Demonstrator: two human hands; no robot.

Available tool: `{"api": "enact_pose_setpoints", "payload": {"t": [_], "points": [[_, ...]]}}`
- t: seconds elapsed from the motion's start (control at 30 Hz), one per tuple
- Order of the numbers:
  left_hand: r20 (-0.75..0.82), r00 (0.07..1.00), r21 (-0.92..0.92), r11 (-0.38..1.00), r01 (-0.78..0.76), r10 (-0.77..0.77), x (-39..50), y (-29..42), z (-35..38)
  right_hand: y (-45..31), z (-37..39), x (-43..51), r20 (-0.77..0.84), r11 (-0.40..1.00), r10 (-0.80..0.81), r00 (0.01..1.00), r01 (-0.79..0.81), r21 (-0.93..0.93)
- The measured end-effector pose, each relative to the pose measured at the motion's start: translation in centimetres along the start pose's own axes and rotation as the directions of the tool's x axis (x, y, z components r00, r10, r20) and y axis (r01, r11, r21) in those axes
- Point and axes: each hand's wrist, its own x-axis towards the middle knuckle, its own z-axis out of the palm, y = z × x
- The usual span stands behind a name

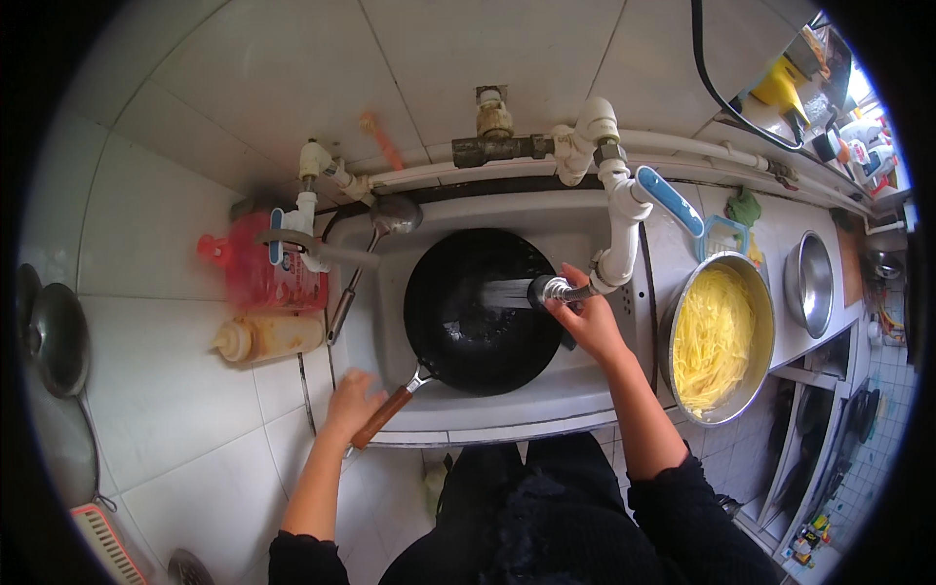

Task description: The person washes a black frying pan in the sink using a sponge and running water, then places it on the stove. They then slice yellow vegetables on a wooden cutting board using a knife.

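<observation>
A black wok (pixel 479 311) sits in the white sink (pixel 380 285), its brown wooden handle (pixel 384 418) pointing toward me over the front rim. My right hand (pixel 592 322) grips the tap's flexible spray nozzle (pixel 545 292) between thumb and fingers. Water streams leftward from the nozzle into the wok, where a little shiny water lies at the bottom. Blurred by motion, my left hand (pixel 355 402) hovers just left of the wok handle with nothing visible in it. A metal ladle (pixel 395 216) rests along the sink's left side, its bowl at the back corner.
A metal basin (pixel 764 344) of shredded yellow potato in liquid stands right of the sink. Beyond it are a steel bowl (pixel 809 285) and a blue plastic basket (pixel 722 238). A pink jug (pixel 274 263) and a squeeze bottle (pixel 270 338) stand at left. White pipes (pixel 439 174) cross the wall.
</observation>
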Motion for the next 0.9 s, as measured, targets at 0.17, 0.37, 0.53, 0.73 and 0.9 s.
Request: {"api": "enact_pose_setpoints", "payload": {"t": [0.17,0.37,0.53,0.73,0.9], "points": [[-0.66,0.726,0.122,0.981,-0.15,0.193,11.2,-1.3,-0.4,-2.3,0.5,0.1,-0.021,0.989,0.031,0.999,-0.034,-0.142],[-0.363,0.915,-0.191,0.975,0.113,-0.177,16.9,-1.4,-1.8,-2.7,0.4,-0.2,-0.046,0.994,0.074,0.996,-0.077,-0.082],[-0.216,0.972,-0.124,0.985,-0.124,0.095,9.5,4.2,-2.9,-2.3,0.3,-0.2,-0.193,0.926,-0.105,0.976,0.025,-0.377],[0.149,0.988,-0.125,0.992,-0.029,0.048,9.2,10.4,0.8,-2.1,1.2,0.5,-0.085,0.992,-0.031,0.996,0.02,-0.126],[0.206,0.978,-0.322,0.946,0.045,0.024,11.6,11.6,4.2,-1.7,0.6,0.2,-0.083,0.98,-0.052,0.995,0.035,-0.193]]}}
